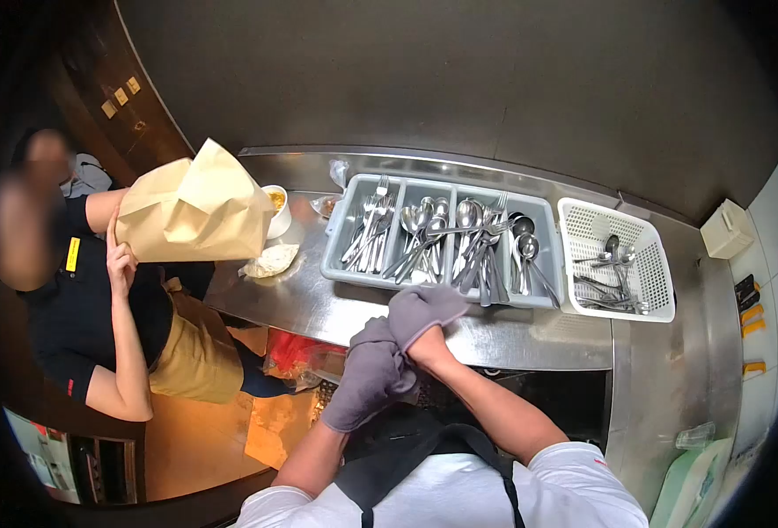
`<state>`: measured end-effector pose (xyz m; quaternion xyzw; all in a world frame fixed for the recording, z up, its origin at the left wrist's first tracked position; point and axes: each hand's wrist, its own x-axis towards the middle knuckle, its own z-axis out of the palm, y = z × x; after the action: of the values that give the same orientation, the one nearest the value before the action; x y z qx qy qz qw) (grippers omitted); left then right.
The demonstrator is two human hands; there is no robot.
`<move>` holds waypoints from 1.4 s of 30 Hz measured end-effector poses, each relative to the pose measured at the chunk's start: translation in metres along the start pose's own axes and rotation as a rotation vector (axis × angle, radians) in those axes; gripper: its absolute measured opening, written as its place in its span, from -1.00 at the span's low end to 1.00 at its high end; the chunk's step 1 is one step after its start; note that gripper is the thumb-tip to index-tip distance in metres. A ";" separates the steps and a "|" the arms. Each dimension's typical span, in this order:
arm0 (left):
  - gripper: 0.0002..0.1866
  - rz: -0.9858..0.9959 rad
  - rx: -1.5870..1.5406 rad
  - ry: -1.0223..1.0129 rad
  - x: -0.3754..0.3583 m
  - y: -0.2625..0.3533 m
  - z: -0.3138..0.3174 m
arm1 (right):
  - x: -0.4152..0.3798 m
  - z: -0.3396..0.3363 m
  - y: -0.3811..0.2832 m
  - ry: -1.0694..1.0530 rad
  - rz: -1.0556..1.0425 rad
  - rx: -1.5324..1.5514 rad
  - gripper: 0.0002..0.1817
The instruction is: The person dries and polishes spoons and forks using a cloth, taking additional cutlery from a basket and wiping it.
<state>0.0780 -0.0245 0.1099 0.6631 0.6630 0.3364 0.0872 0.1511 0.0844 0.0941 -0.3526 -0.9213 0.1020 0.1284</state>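
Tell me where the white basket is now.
In the head view, the white basket sits on the steel counter, at the right, just beside the grey cutlery tray.

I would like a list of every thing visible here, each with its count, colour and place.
cutlery tray: one, grey, on the steel counter, compartments full of forks and spoons
cutlery: many, silver, in the tray
basket: one, white, right of the tray, a few silver utensils inside
counter: one, steel, along the dark wall
paper bag: one, brown, held up by a co-worker at left
bowl: one, white, behind the bag
wrapped food: one, pale, on the counter below the bowl
co-worker: one, black shirt, tan apron, left
left hand: grey glove, before the counter edge
right hand: grey glove, touching the left
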 end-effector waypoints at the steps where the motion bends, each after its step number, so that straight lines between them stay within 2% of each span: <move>1: -0.75 0.095 0.249 -0.035 -0.006 -0.011 0.011 | -0.001 -0.010 -0.004 -0.072 0.100 -0.001 -0.79; 2: -0.73 0.192 0.496 -0.070 -0.014 -0.024 0.025 | 0.003 0.007 0.013 0.076 0.018 0.002 -0.79; 3: -0.71 0.194 0.526 -0.075 -0.014 -0.024 0.026 | 0.007 0.007 0.021 0.226 -0.064 0.004 -0.80; 4: -0.70 0.197 0.555 -0.081 -0.014 -0.022 0.026 | 0.006 0.004 0.022 0.127 0.029 0.087 -0.79; 6: -0.66 0.011 0.177 -0.032 -0.003 -0.011 0.024 | 0.003 0.017 0.018 0.090 -0.178 0.013 -0.81; 7: -0.71 -0.156 -0.094 0.010 0.002 -0.013 0.027 | 0.000 0.027 0.021 0.069 -0.283 -0.027 -0.81; 8: -0.75 -0.325 -0.365 0.052 0.007 -0.020 0.034 | -0.003 0.040 0.028 0.179 -0.311 0.076 -0.85; 9: -0.79 -0.494 -0.634 0.095 0.012 -0.028 0.040 | -0.006 0.038 0.032 0.164 -0.317 0.213 -0.85; 11: -0.86 -0.675 -1.302 0.250 0.030 -0.024 0.029 | -0.012 0.032 0.035 0.131 -0.334 0.491 -0.85; 12: -0.87 -0.671 -1.703 0.362 0.045 -0.017 0.016 | -0.019 0.013 0.028 0.091 -0.276 0.501 -0.83; 14: -0.81 -0.458 -1.197 0.300 0.069 -0.078 0.032 | -0.023 0.025 0.030 0.088 -0.420 0.259 -0.84; 16: -0.81 -0.271 -0.820 0.146 0.072 -0.098 0.025 | -0.028 0.003 0.021 0.172 -0.541 0.094 -0.88; 17: -0.85 -0.322 -0.973 0.068 0.066 -0.099 0.019 | -0.032 -0.009 0.018 0.129 -0.536 0.079 -0.88; 19: -0.95 -0.301 -0.789 0.088 0.058 -0.086 0.014 | -0.044 -0.021 0.017 0.037 -0.507 0.066 -0.86; 20: -0.99 -0.215 -0.457 0.187 0.049 -0.083 0.017 | -0.057 -0.021 0.020 0.078 -0.454 0.178 -0.87; 23: -0.80 -0.343 -0.911 -0.013 0.052 0.002 -0.031 | -0.082 -0.021 0.042 -0.252 -0.136 0.644 -0.67; 24: -0.79 -0.226 -0.678 0.028 0.051 0.004 -0.030 | -0.091 -0.036 0.050 -0.289 -0.068 0.666 -0.61; 27: -0.73 -0.001 -0.177 0.221 0.065 0.032 -0.046 | -0.144 -0.045 0.094 0.021 0.157 1.089 -0.65; 29: -0.67 0.068 0.109 0.329 0.077 0.028 -0.043 | -0.209 -0.008 0.161 0.207 0.191 0.440 -0.61; 31: -0.62 0.112 0.419 0.451 0.086 0.009 -0.032 | -0.232 -0.037 0.198 0.144 0.172 0.245 -0.61; 32: -0.59 0.125 0.582 0.515 0.087 0.007 -0.023 | -0.239 -0.064 0.202 -0.031 0.387 0.353 -0.64; 33: -0.60 0.111 0.469 0.504 0.088 0.008 -0.013 | -0.242 -0.096 0.202 -0.201 0.599 0.460 -0.65; 34: -0.61 0.100 0.360 0.496 0.089 0.009 -0.003 | -0.244 -0.120 0.212 -0.338 0.644 0.403 -0.71; 35: -0.61 0.093 0.253 0.489 0.091 0.011 0.007 | -0.244 -0.140 0.220 -0.332 0.669 0.357 -0.73; 39: -0.60 0.038 0.220 0.428 0.095 0.028 0.030 | -0.217 -0.188 0.289 0.150 0.761 0.254 -0.74; 40: -0.65 0.027 0.101 0.466 0.105 0.045 0.035 | -0.208 -0.191 0.320 0.171 0.784 0.230 -0.73; 42: -0.72 0.054 0.181 0.369 0.111 0.055 0.049 | -0.193 -0.172 0.398 0.185 0.828 0.156 -0.67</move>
<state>0.1392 0.0899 0.1405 0.6127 0.6773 0.3936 -0.1047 0.5910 0.2620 0.1146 -0.6894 -0.6763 0.1820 0.1850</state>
